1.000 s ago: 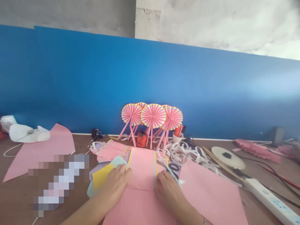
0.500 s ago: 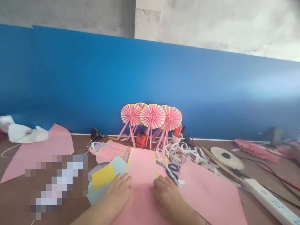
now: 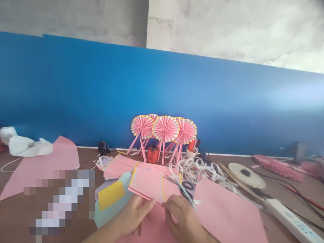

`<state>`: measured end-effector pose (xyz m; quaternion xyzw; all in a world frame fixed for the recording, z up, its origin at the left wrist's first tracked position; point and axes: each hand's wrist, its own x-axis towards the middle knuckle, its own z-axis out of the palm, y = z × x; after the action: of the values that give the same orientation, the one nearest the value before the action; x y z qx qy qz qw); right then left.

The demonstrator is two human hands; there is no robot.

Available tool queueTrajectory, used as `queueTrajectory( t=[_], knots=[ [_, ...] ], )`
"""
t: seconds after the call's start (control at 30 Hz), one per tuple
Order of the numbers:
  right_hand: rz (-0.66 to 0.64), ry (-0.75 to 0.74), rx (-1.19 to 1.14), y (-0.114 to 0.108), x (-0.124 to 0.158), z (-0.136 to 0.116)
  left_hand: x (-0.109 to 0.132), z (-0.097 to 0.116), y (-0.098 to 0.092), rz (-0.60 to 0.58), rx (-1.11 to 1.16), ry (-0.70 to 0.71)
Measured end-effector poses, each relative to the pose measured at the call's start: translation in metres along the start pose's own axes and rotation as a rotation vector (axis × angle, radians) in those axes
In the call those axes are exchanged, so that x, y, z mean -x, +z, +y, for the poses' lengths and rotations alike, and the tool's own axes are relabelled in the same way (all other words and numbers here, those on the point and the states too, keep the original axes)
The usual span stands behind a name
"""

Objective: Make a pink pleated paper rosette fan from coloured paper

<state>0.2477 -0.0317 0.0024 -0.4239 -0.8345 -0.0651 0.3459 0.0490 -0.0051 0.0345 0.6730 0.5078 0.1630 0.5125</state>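
Between my hands lies a pink paper strip (image 3: 148,184) with yellow and pale blue borders, folded in layers, its near edge lifted. My left hand (image 3: 133,214) is closed on that near edge, thumb on top and fingers underneath. At the near right corner, the curled fingers of my right hand (image 3: 181,216) pinch the same strip. Under both hands spreads a larger pink sheet (image 3: 157,224). Dark-handled scissors (image 3: 187,187) lie just beyond my right hand. Left of the strip are a yellow paper piece (image 3: 111,195) and a light blue sheet (image 3: 107,214).
Several round pleated pink paper fans (image 3: 165,129) stand against the blue partition (image 3: 101,84), near a red spool (image 3: 153,155). Curled white ribbons (image 3: 194,168) heap up behind the scissors. To the right are a pink sheet (image 3: 227,206), a round white lid (image 3: 246,175) and a power strip (image 3: 293,219).
Both hands lay on the strip, which stretched flat away from me. Now its near edge is raised, the strip sits shorter and angled, and my fingers grip its edge. The view has tilted slightly.
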Motion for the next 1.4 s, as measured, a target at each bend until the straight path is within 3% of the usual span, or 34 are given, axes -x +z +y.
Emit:
queueTrajectory(
  t=[0.07, 0.13, 0.23, 0.3, 0.47, 0.57, 0.73, 0.83, 0.93, 1.07, 1.27, 1.4],
  knots=[
    [-0.005, -0.117, -0.009, -0.004, -0.003, -0.005, -0.004, -0.005, 0.010, 0.155, 0.043, -0.012],
    [-0.016, -0.168, -0.010, -0.010, -0.006, -0.010, -0.005, -0.011, 0.012, 0.313, -0.157, 0.048],
    [0.020, -0.145, -0.001, -0.018, -0.007, -0.015, 0.000, -0.015, 0.004, 0.511, -0.554, 0.289],
    [0.080, -0.129, 0.012, -0.022, -0.004, -0.018, 0.006, -0.014, -0.004, 0.601, -0.744, 0.446],
    [0.313, -0.163, 0.120, -0.021, 0.001, -0.024, 0.006, -0.009, -0.001, 0.726, -1.050, 0.585],
    [0.200, -0.125, 0.199, -0.013, -0.004, -0.022, -0.001, -0.010, 0.011, 0.626, -1.069, 0.623],
    [-0.010, -0.053, 0.205, 0.003, -0.002, -0.003, -0.006, -0.011, 0.018, 0.286, -1.048, 0.516],
    [-0.150, -0.011, 0.218, 0.006, 0.005, 0.007, -0.005, -0.013, 0.016, 0.186, -1.088, 0.450],
    [-0.276, 0.097, 0.131, 0.001, 0.007, 0.012, -0.003, -0.017, 0.012, 0.135, -1.113, 0.398],
    [-0.388, 0.258, -0.082, -0.009, 0.003, 0.014, 0.002, -0.014, 0.002, 0.107, -0.977, 0.244],
    [-0.420, 0.471, -0.206, -0.009, -0.002, 0.020, 0.003, -0.014, -0.020, 0.153, -0.749, 0.160],
    [-0.411, 0.543, -0.194, -0.004, -0.004, 0.023, -0.002, -0.019, -0.032, 0.124, -0.634, 0.112]
  ],
)
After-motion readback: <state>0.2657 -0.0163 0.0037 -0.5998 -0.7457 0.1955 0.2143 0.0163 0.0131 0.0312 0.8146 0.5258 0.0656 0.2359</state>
